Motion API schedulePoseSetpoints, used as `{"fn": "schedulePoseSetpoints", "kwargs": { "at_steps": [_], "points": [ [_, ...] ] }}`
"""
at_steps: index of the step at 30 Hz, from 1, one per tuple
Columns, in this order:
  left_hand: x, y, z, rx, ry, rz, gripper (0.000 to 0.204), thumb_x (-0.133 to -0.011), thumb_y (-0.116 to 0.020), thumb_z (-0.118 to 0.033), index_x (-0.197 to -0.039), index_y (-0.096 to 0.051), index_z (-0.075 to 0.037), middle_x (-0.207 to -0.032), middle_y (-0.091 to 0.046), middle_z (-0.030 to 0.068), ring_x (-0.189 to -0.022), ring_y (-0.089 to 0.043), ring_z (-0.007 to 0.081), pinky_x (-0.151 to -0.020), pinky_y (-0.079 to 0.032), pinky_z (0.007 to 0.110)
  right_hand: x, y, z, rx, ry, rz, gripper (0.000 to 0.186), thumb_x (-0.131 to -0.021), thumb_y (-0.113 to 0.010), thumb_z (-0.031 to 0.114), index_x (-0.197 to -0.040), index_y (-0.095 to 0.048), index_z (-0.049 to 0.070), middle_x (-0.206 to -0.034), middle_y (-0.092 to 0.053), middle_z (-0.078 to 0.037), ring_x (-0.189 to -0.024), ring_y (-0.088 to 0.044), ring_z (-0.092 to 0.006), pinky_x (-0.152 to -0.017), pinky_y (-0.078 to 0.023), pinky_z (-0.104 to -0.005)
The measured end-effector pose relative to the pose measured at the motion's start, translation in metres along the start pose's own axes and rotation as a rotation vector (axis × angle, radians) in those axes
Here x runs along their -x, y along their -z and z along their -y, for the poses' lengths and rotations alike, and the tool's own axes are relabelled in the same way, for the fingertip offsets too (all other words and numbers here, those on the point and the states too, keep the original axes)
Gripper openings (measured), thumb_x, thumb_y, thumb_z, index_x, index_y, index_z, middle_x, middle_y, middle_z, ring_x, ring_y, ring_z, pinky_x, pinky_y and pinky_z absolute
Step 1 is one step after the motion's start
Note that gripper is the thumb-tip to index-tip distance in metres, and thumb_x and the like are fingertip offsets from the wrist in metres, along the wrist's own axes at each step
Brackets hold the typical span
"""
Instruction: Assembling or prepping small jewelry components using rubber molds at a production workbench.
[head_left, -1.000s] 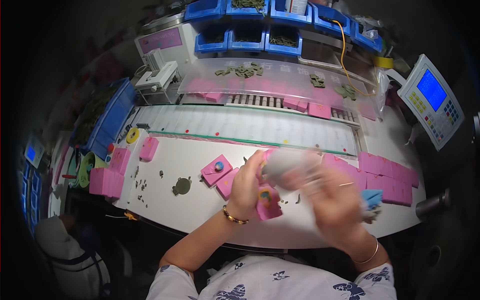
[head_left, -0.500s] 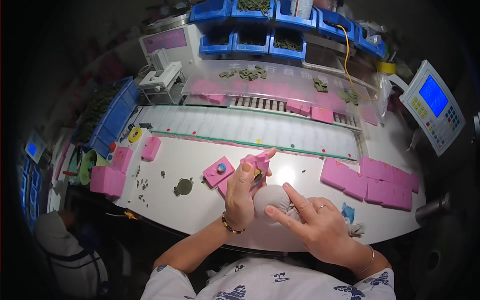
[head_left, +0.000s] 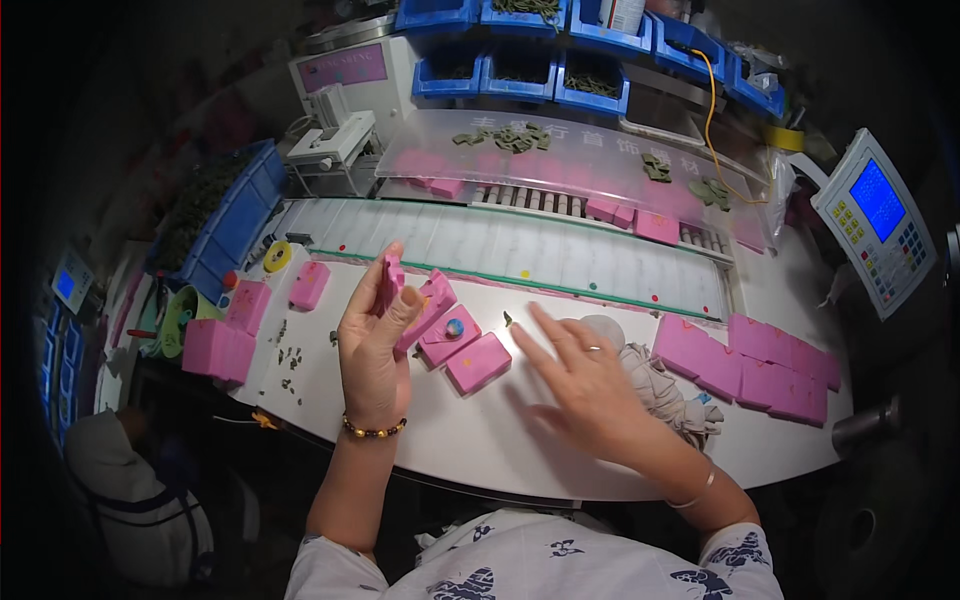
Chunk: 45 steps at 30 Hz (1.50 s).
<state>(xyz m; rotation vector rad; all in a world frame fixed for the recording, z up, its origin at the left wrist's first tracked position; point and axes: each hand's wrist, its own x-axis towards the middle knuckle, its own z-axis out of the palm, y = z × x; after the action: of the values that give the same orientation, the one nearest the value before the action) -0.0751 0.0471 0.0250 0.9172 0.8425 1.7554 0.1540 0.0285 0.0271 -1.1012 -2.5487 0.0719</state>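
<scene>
L hand: left hand (head_left: 372, 345) raised over the white table (head_left: 480, 440), thumb and fingertips pinched on a small pink box (head_left: 392, 275), held upright near the front edge of the conveyor (head_left: 520, 250).
R hand: right hand (head_left: 585, 385) flat, fingers spread, grips nothing; hovers low over the table, fingertips toward a tiny dark piece (head_left: 507, 320). Touching it or not: can't tell.
Open box: pink box w/ blue-ish round bead (head_left: 449, 333) lies open just right of the L hand, bead sitting inside.
Closed box: pink closed box (head_left: 478, 362) just beside it, toward the person.
Cloth: grey cloth (head_left: 665, 390) bunched under/behind the R wrist, next to the row of pink boxes (head_left: 765, 360) at table right.
Stock L: stack of pink boxes (head_left: 218, 350) at table's left end, plus loose green bits (head_left: 290, 355) scattered nearby.
Done (judged): at least one box looks filled and shut; many finished-looking boxes lined up at right.
Left (judged): box in L hand not yet set down; open one w/ bead not yet shut; L stack prob. waiting.
Belt: a few pink boxes (head_left: 640, 220) farther back, beyond the conveyor.
</scene>
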Motion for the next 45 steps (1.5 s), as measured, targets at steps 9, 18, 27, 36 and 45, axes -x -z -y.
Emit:
{"fn": "schedulePoseSetpoints", "kwargs": {
  "at_steps": [9,18,27,36,45],
  "points": [
    [0.011,0.008,-0.009,-0.053,0.015,0.050,0.054,-0.092,-0.066,-0.010,-0.139,-0.042,-0.001,-0.102,-0.057,0.0040,-0.091,-0.062,0.0122,-0.063,-0.056,0.027,-0.056,-0.084,0.021,-0.075,0.103,-0.084,0.044,-0.075,-0.067,0.013,-0.113,-0.055,-0.006,-0.111,-0.054,-0.018,-0.094,-0.056,-0.0315,-0.079,-0.050,-0.0365],
    [0.015,-0.001,0.003,0.060,0.172,0.062,0.056,-0.092,-0.063,-0.007,-0.140,-0.035,0.003,-0.103,-0.058,0.0066,-0.084,-0.060,0.0117,-0.062,-0.054,0.025,-0.005,-0.045,0.005,-0.133,0.120,-0.146,0.021,-0.079,-0.063,0.012,-0.098,-0.058,0.003,-0.087,-0.055,-0.011,-0.084,-0.060,-0.0272,-0.069,-0.051,-0.0358],
    [0.026,-0.017,0.013,-0.105,0.363,0.332,0.074,-0.078,-0.072,0.008,-0.141,-0.034,0.008,-0.117,-0.059,0.0115,-0.089,-0.064,0.0146,-0.065,-0.057,0.026,0.007,0.030,-0.056,-0.406,-0.414,0.101,0.009,-0.084,-0.067,0.009,-0.087,-0.066,0.001,-0.092,-0.059,-0.011,-0.081,-0.059,-0.0286,-0.075,-0.048,-0.0372],
    [0.038,-0.029,0.027,-0.242,0.504,0.366,0.063,-0.074,-0.080,0.003,-0.122,-0.040,0.002,-0.110,-0.058,0.0118,-0.091,-0.064,0.0140,-0.058,-0.057,0.024,0.020,0.026,-0.059,-0.789,-0.342,-0.402,0.009,-0.083,-0.068,0.003,-0.089,-0.062,-0.001,-0.083,-0.060,-0.011,-0.073,-0.062,-0.0230,-0.072,-0.050,-0.0311],
    [0.047,-0.046,0.041,-0.278,0.442,0.368,0.054,-0.076,-0.078,0.001,-0.119,-0.045,0.002,-0.106,-0.060,0.0090,-0.090,-0.065,0.0129,-0.066,-0.058,0.024,0.033,0.012,-0.053,-0.274,-0.226,-0.267,0.012,-0.078,-0.070,0.003,-0.087,-0.062,0.002,-0.082,-0.061,-0.011,-0.081,-0.060,-0.0293,-0.072,-0.049,-0.0374]
  ]
}}
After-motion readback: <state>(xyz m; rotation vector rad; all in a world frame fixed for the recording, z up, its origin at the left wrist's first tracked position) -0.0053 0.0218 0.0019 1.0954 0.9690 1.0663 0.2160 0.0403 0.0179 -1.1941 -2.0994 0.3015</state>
